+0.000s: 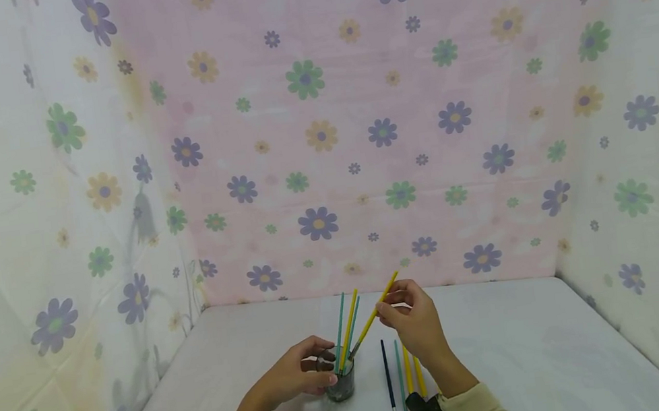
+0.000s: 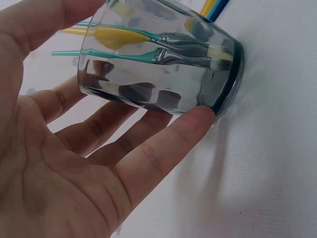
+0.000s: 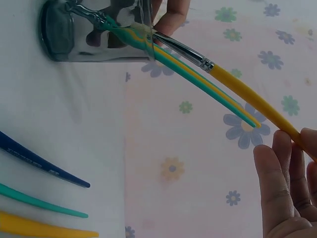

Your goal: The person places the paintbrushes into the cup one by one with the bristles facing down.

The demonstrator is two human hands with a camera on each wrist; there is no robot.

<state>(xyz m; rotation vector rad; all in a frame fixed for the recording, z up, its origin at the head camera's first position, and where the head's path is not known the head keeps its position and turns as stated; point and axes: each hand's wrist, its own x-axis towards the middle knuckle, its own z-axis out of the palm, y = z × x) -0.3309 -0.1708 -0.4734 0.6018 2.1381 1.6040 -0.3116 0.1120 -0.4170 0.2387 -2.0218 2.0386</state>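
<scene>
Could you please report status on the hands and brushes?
Left hand holds glass. Right hand pinches yellow brush, tip at the glass mouth. Three other brushes inside, partly crowding the opening.

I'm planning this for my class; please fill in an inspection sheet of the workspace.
Surface: white tabletop.
Job's things: glass cup holding two teal paintbrushes and one yellow paintbrush; dark blue, teal and yellow paintbrushes lying to its right.
Clutter: nothing seen.
Hands: left hand grips the glass cup; right hand pinches another yellow paintbrush, bristle end at the cup's mouth.
Cables: nothing seen.
Surroundings: flower-print sheeting behind and on both sides.
</scene>
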